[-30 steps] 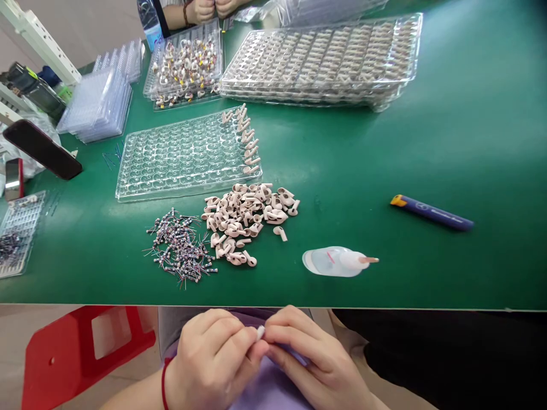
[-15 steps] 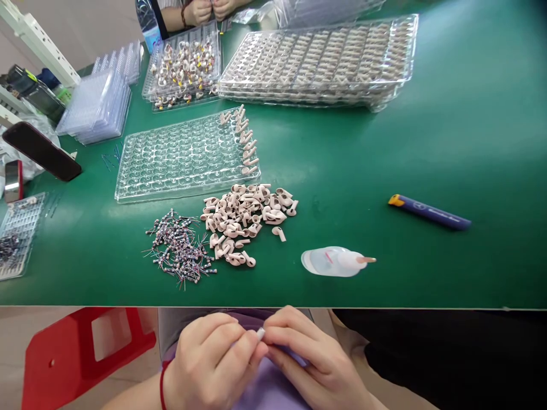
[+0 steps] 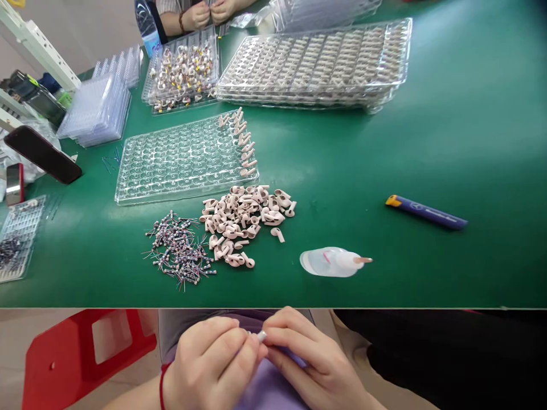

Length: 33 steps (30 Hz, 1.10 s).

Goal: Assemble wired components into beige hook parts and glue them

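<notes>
Below the table's near edge, my left hand (image 3: 209,361) and my right hand (image 3: 311,359) meet over my lap, fingers pinched together on a small pale plastic piece (image 3: 261,336). On the green table (image 3: 427,142) in front lies a heap of pinkish plastic pieces (image 3: 243,219) and, to its left, a pile of small wired components (image 3: 179,253). Behind them sits a clear cell tray (image 3: 179,156) with one column of pink pieces along its right side.
A clear glue bottle (image 3: 333,262) lies on its side at right, a purple utility knife (image 3: 425,212) farther right. Stacked filled trays (image 3: 316,62) stand at the back; another person's hands (image 3: 207,11) work beyond. A red stool (image 3: 81,356) is at lower left, a phone (image 3: 40,154) at left.
My fingers have shifted slightly on the small piece; the view has tilted a little. Nothing on the table has moved.
</notes>
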Tool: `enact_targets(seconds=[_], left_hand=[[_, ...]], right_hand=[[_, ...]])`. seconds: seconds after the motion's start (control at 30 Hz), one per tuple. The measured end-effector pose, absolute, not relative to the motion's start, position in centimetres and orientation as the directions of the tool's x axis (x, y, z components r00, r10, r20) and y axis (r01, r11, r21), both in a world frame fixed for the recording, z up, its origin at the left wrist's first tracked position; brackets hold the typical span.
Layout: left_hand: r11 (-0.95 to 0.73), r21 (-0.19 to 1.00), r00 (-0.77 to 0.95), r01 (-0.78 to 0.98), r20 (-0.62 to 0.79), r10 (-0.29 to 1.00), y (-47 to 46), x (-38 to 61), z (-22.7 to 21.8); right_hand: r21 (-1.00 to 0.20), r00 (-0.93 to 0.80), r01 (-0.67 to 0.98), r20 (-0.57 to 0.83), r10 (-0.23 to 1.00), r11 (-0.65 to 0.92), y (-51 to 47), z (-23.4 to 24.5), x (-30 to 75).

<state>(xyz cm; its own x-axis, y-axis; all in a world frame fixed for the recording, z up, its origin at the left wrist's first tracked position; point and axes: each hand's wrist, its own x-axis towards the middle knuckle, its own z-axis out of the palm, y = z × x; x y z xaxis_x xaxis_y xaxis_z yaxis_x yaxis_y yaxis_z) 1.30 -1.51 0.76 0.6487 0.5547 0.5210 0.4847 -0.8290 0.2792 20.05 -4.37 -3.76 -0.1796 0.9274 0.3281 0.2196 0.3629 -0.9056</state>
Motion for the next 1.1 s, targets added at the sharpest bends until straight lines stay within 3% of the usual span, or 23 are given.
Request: enact_targets(seconds=[0.4, 0.9, 1.1], left_hand=[[-0.870, 0.215, 0.693, 0.444, 0.533, 0.485, -1.2, 1.0, 1.2], [-0.877, 0.215, 0.691, 0.429, 0.547, 0.472, -0.8, 1.2, 1.9], [-0.898, 0.157, 0.706, 0.411, 0.569, 0.423, -0.6, 1.3, 2.0]], right_hand=[[-0.903, -0.176, 0.229, 0.330, 0.928, 0.364, -4.3, -3.6, 20.0], [-0.906, -0.158, 0.217, 0.335, 0.929, 0.363, -4.2, -3.4, 20.0], [-0.898, -0.178, 0.227, 0.342, 0.923, 0.377, -4.1, -3.5, 20.0]])
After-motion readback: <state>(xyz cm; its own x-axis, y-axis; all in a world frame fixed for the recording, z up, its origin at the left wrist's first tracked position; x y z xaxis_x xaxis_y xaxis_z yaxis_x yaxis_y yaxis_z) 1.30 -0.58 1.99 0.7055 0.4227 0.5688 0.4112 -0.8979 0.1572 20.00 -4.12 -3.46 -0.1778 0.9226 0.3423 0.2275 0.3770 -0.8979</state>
